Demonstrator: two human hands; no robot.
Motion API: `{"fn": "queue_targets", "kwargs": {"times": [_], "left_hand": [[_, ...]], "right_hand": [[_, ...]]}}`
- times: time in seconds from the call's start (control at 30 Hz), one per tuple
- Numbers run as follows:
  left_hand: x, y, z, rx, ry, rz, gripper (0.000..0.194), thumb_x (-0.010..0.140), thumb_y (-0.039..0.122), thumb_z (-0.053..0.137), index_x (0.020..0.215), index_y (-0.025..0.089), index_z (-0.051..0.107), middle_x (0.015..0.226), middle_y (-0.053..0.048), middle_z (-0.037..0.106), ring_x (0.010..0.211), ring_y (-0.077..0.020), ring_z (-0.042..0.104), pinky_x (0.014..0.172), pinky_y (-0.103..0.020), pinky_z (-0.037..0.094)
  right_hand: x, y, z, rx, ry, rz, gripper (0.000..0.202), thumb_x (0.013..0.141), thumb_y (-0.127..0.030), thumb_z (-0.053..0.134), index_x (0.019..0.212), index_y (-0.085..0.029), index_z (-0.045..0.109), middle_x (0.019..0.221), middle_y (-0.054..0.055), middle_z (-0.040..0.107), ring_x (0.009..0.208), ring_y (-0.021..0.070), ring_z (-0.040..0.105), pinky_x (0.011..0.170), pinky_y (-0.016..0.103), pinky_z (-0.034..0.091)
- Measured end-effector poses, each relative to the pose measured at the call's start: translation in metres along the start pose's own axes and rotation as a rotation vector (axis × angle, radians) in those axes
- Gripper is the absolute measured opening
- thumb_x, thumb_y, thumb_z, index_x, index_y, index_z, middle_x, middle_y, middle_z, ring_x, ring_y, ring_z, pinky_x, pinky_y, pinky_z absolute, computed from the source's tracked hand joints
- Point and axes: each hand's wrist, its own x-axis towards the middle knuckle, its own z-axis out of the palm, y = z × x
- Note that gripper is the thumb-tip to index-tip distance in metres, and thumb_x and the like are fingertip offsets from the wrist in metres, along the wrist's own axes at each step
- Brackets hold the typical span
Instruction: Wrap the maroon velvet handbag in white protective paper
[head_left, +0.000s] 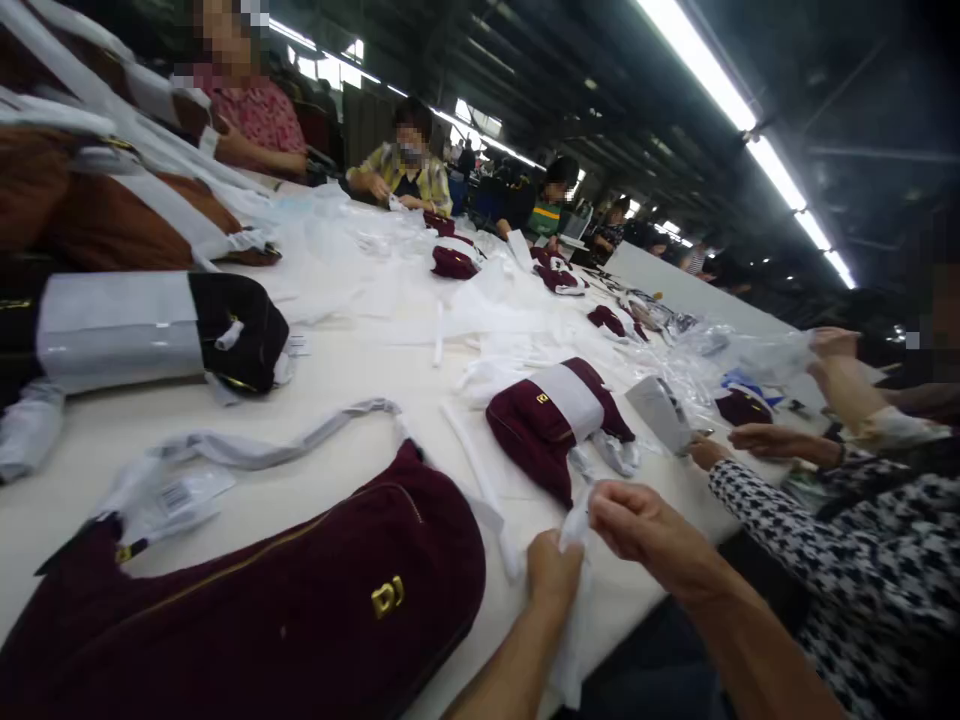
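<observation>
My left hand (pixel 553 572) and my right hand (pixel 637 525) are close together near the table's front edge. Both are closed on a thin white wrapping strip (pixel 574 620), whose loose end hangs down below my left hand. To their left lies a large maroon bag (pixel 300 600) with a gold zip and gold letters. Its strap (pixel 277 450) is wrapped in white and carries a tag in a clear sleeve. Just beyond my hands rests a smaller maroon bag (pixel 517 425) with a white band around its middle.
A black bag (pixel 240 330) with a broad white band and several brown bags (pixel 142 220) lie at the left. White wrapping sheets (pixel 360 260) cover the middle of the table. At right, a co-worker's patterned sleeve (pixel 780 530) and hands are close by. Other people sit along the far side.
</observation>
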Motion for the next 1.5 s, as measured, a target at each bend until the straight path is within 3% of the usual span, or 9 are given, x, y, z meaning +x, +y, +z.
{"fn": "queue_targets", "kwargs": {"times": [0.1, 0.2, 0.4, 0.87, 1.03, 1.17, 1.3, 1.4, 1.5], "left_hand": [[0.008, -0.008, 0.005, 0.053, 0.027, -0.004, 0.017, 0.073, 0.028, 0.055, 0.069, 0.011, 0.058, 0.061, -0.004, 0.057, 0.064, -0.0191, 0.055, 0.056, -0.026, 0.039], [0.011, -0.013, 0.012, 0.059, 0.012, -0.005, 0.019, 0.071, 0.03, 0.052, 0.07, 0.012, 0.059, 0.056, -0.004, 0.056, 0.057, -0.0186, 0.054, 0.051, -0.024, 0.035], [0.008, -0.012, 0.013, -0.098, -0.051, 0.019, 0.026, 0.068, 0.037, 0.057, 0.074, 0.012, 0.061, 0.052, -0.003, 0.056, 0.053, -0.0173, 0.051, 0.05, -0.023, 0.034], [0.004, -0.008, 0.015, 0.042, -0.058, 0.102, 0.028, 0.072, 0.038, 0.056, 0.079, 0.011, 0.06, 0.062, -0.004, 0.058, 0.054, -0.0134, 0.049, 0.05, -0.021, 0.034], [0.004, -0.005, 0.016, -0.157, -0.136, -0.057, 0.037, 0.068, 0.044, 0.06, 0.083, 0.011, 0.056, 0.054, -0.002, 0.055, 0.045, -0.0126, 0.049, 0.044, -0.021, 0.035], [0.004, 0.0, 0.014, -0.311, -0.192, -0.165, 0.04, 0.063, 0.043, 0.066, 0.083, 0.011, 0.051, 0.054, 0.0, 0.053, 0.043, -0.0127, 0.051, 0.043, -0.022, 0.039], [0.004, 0.006, 0.009, -0.451, -0.247, -0.237, 0.045, 0.066, 0.042, 0.066, 0.092, 0.015, 0.04, 0.06, 0.0, 0.055, 0.044, -0.012, 0.053, 0.045, -0.024, 0.043], [0.003, 0.007, 0.01, -0.506, -0.296, -0.253, 0.051, 0.066, 0.042, 0.065, 0.098, 0.016, 0.034, 0.064, -0.001, 0.056, 0.044, -0.0114, 0.052, 0.047, -0.026, 0.046], [0.001, 0.006, 0.015, -0.516, -0.248, -0.236, 0.06, 0.062, 0.045, 0.067, 0.102, 0.015, 0.034, 0.065, -0.001, 0.055, 0.042, -0.012, 0.052, 0.045, -0.026, 0.045]], "right_hand": [[-0.009, 0.056, -0.071, -0.004, 0.037, 0.166, 0.036, 0.075, -0.049, 0.055, 0.066, -0.015, 0.049, 0.046, -0.008, 0.034, 0.039, 0.0026, 0.017, 0.039, 0.02, 0.007], [-0.008, 0.091, -0.092, -0.044, -0.039, 0.22, 0.037, 0.076, -0.05, 0.053, 0.068, -0.014, 0.051, 0.049, -0.007, 0.038, 0.041, 0.0028, 0.019, 0.04, 0.021, 0.008], [0.012, 0.105, -0.091, -0.121, -0.143, 0.173, 0.037, 0.076, -0.049, 0.053, 0.066, -0.013, 0.053, 0.049, -0.005, 0.041, 0.041, 0.0033, 0.024, 0.04, 0.02, 0.013], [0.034, 0.149, -0.101, -0.133, -0.08, 0.284, 0.034, 0.065, -0.045, 0.061, 0.054, -0.014, 0.051, 0.046, -0.004, 0.045, 0.04, 0.0041, 0.029, 0.039, 0.02, 0.018], [0.019, 0.149, -0.122, 0.035, -0.187, 0.313, 0.032, 0.063, -0.034, 0.066, 0.088, -0.019, 0.052, 0.058, -0.007, 0.048, 0.04, 0.003, 0.028, 0.036, 0.017, 0.013], [0.018, 0.156, -0.125, 0.115, -0.191, 0.287, 0.03, 0.06, -0.028, 0.068, 0.08, -0.018, 0.049, 0.055, -0.008, 0.046, 0.041, 0.0032, 0.031, 0.035, 0.016, 0.016], [0.029, 0.163, -0.103, 0.165, -0.099, 0.224, 0.033, 0.059, -0.029, 0.068, 0.076, -0.019, 0.042, 0.055, -0.008, 0.048, 0.041, 0.003, 0.034, 0.037, 0.015, 0.02], [0.035, 0.166, -0.077, 0.227, 0.135, 0.177, 0.032, 0.06, -0.032, 0.067, 0.073, -0.019, 0.04, 0.052, -0.008, 0.048, 0.04, 0.0046, 0.037, 0.038, 0.017, 0.025], [0.031, 0.168, -0.058, 0.268, 0.367, 0.163, 0.03, 0.063, -0.038, 0.063, 0.074, -0.019, 0.043, 0.055, -0.007, 0.049, 0.039, 0.0055, 0.038, 0.037, 0.019, 0.027]]}}
